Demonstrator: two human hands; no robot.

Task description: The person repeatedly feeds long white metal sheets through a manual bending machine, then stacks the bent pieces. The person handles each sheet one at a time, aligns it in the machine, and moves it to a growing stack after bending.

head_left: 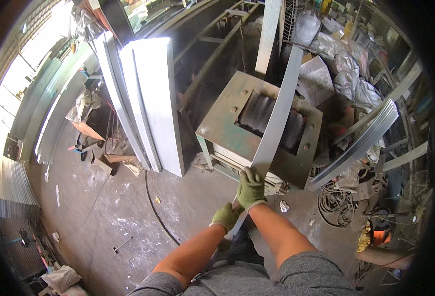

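A long, flat grey metal strip [277,114] slants up from in front of my body and crosses over a green-grey metal machine [216,114]. Dark, brush-like rollers [258,114] show in the opening of its top, partly covered by the strip. My right hand [251,189], in a green work glove, is wrapped round the strip close to the machine's front edge. Lower down and nearer my body, my left hand [227,215] wears a matching glove and is closed on the same strip. Its fingers are partly hidden.
Tall pale metal panels [154,103] lean upright at the left. Stacked metal strips [360,143] stand on the right above a coiled cable [336,206]. A black cable [153,207] runs across the floor, near a small metal rod [122,244]. Plastic-wrapped bundles [348,69] pile up behind.
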